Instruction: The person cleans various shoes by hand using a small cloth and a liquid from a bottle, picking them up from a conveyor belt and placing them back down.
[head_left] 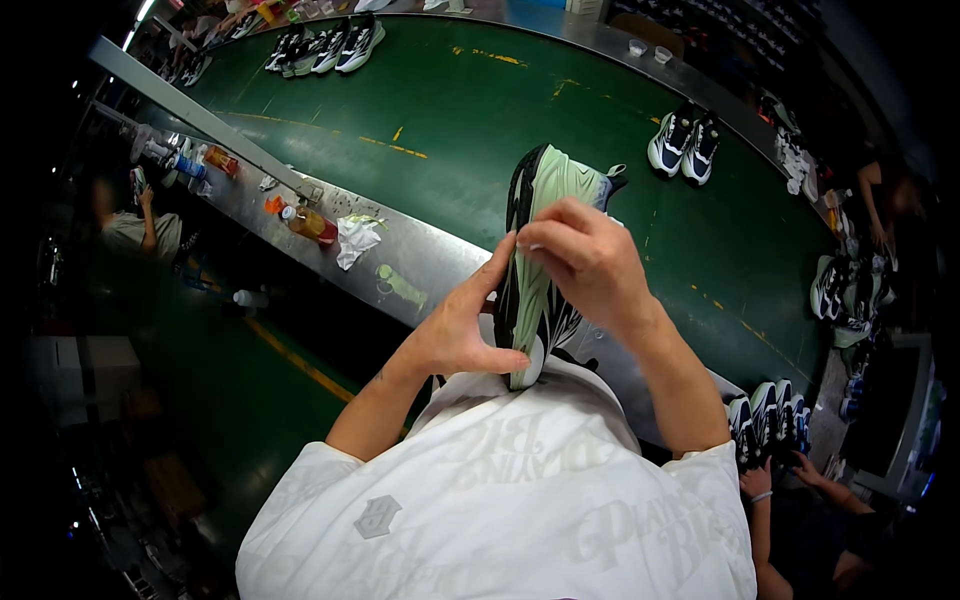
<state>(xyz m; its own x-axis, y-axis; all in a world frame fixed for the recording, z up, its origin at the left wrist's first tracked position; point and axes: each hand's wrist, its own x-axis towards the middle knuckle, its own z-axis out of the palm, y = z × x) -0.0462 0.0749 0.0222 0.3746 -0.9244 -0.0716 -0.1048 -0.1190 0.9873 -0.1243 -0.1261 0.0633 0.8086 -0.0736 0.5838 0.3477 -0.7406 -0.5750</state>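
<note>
Pale-green running sneaker (532,295): before the torso, over green conveyor belt's (460,140) near edge | left hand (458,330): thumb spread from fingers, clasping sneaker's side | right hand (590,262): fingertips gathered at sole, cannot tell if pinching anything | navy-white sneaker pair (683,146): by far edge | crumpled tissue (356,240): near steel ledge (440,248)

Crumpled paper (356,240) beside amber bottle (314,228)

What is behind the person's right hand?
Behind the right hand are part of the pale green and black shoe and the green work surface. The patch of shoe directly beneath the hand is covered, so it cannot be seen.
</note>
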